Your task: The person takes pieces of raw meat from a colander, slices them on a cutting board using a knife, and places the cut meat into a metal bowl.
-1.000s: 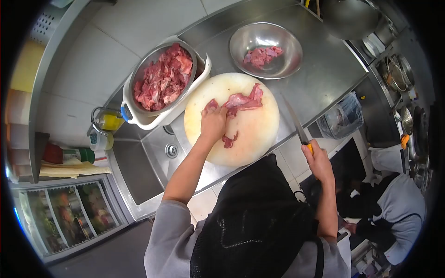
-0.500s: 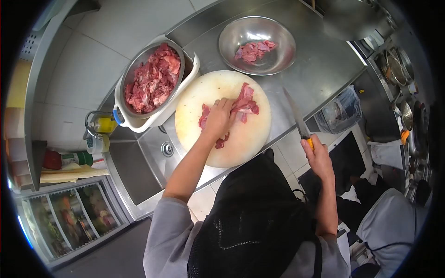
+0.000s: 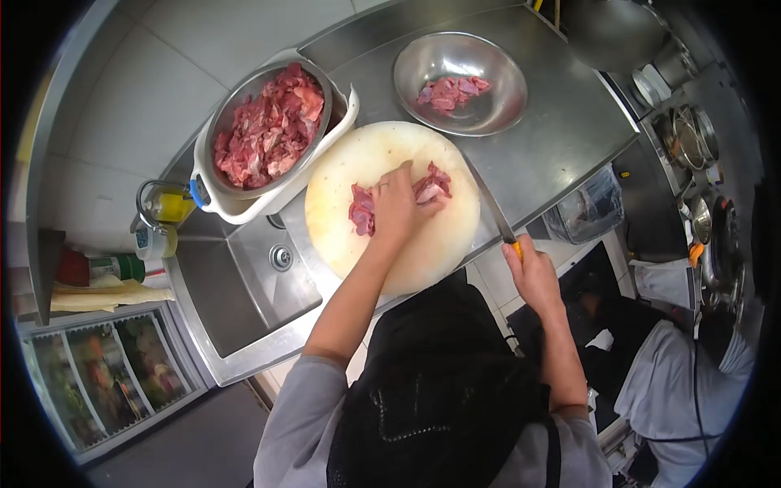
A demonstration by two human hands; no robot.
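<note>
On the round white cutting board (image 3: 423, 244), my left hand (image 3: 397, 202) rests with thumb and fingers spread beside a piece of red meat (image 3: 432, 185); whether it grips the meat is hard to see. Another piece of meat (image 3: 362, 211) lies just left of that hand. My right hand (image 3: 530, 270) is closed round the yellow handle of a long knife (image 3: 494, 207), whose blade points up and left along the board's right edge. Behind the board stands a steel bowl (image 3: 508, 89) with some cut meat (image 3: 452, 93) in it.
A steel bowl heaped with meat (image 3: 272, 126) sits in a white tub (image 3: 244, 213) at the left. Nearer is a sink (image 3: 224, 285). A lined clear bin (image 3: 586, 213) stands right of the counter edge. Another person (image 3: 667, 382) bends down at the lower right.
My left hand has shifted slightly right and opened wider beside the meat, which looks more bunched up. My right hand has brought the knife left, closer to the board.
</note>
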